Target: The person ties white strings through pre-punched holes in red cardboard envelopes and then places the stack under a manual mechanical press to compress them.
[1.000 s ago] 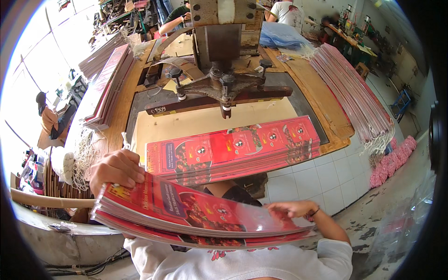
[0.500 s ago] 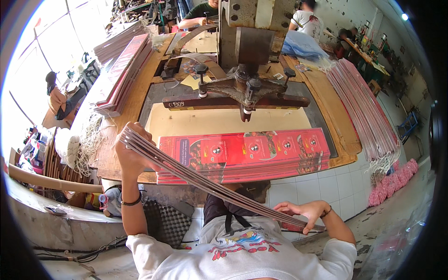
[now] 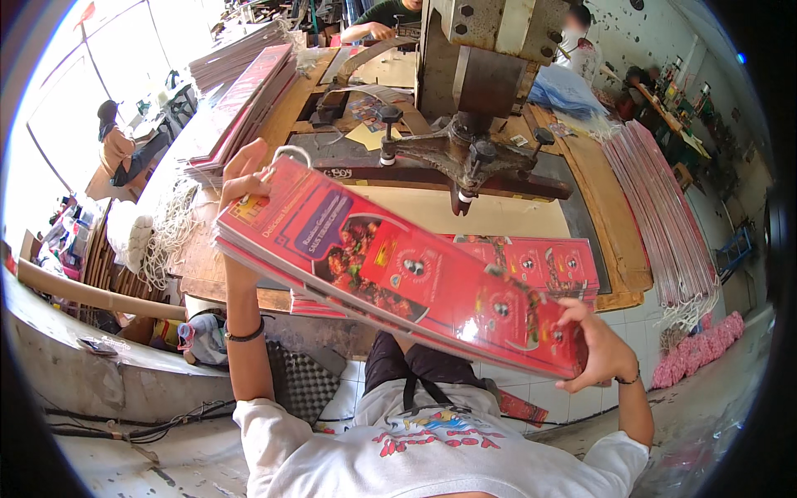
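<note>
A thick stack of long, glossy red printed cards (image 3: 440, 282) with food pictures spans the space before me, tilted down to the right. My left hand (image 3: 244, 176) is closed on its upper left end, where a white cord loop (image 3: 292, 153) stands out. Wrapped round the lower right end is my right hand (image 3: 599, 349). Behind it, partly covered, another red card stack (image 3: 577, 259) lies at the table's front edge. Above the table is a heavy metal press (image 3: 469, 149) with a spider-shaped bracket and a long dark bar.
Bundles of corded cards lie at the table's left (image 3: 224, 116) and right (image 3: 660, 207). White cords (image 3: 178, 241) hang off the left edge. Blue sheets (image 3: 569, 91) sit at the back right. A person's hand and sleeve (image 3: 374, 31) show across the table; others are farther off.
The held stack has risen and rolled from edge-on to show its printed red face. My right hand has moved up with it. My view has shifted slightly.
</note>
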